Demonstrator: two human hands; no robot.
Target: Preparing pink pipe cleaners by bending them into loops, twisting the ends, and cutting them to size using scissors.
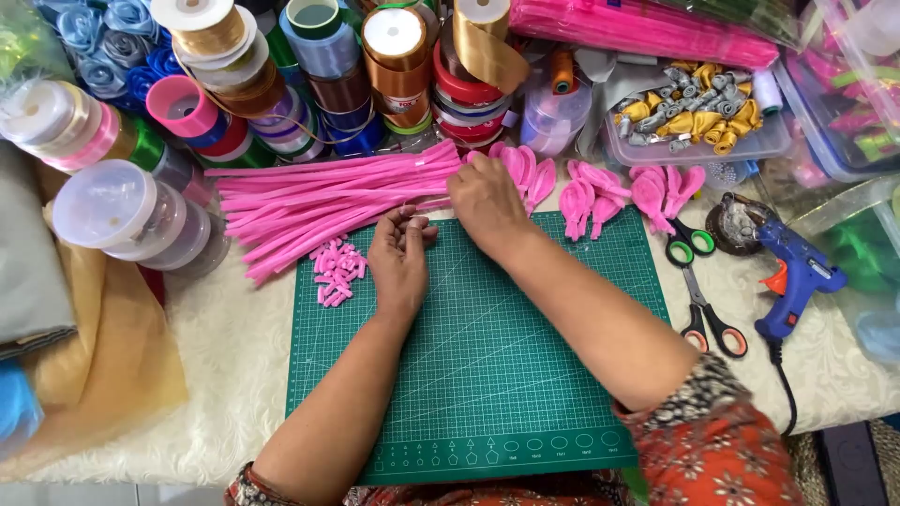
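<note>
A green cutting mat (487, 375) lies in front of me. My left hand (398, 262) rests on its upper left part, fingers curled around something small that I cannot make out. My right hand (486, 201) reaches over the mat's far edge and touches the end of a bundle of pink pipe cleaners (319, 197), next to several pink petal shapes (600, 192). A small heap of short pink pieces (336, 272) lies on the mat just left of my left hand.
Ribbon spools (375, 66) crowd the back. Clear round containers (122, 215) stand left, above folded cloth (56, 309). Right of the mat lie scissors (698, 281) and a blue glue gun (797, 276). A tray of gold and grey pieces (698, 108) sits behind.
</note>
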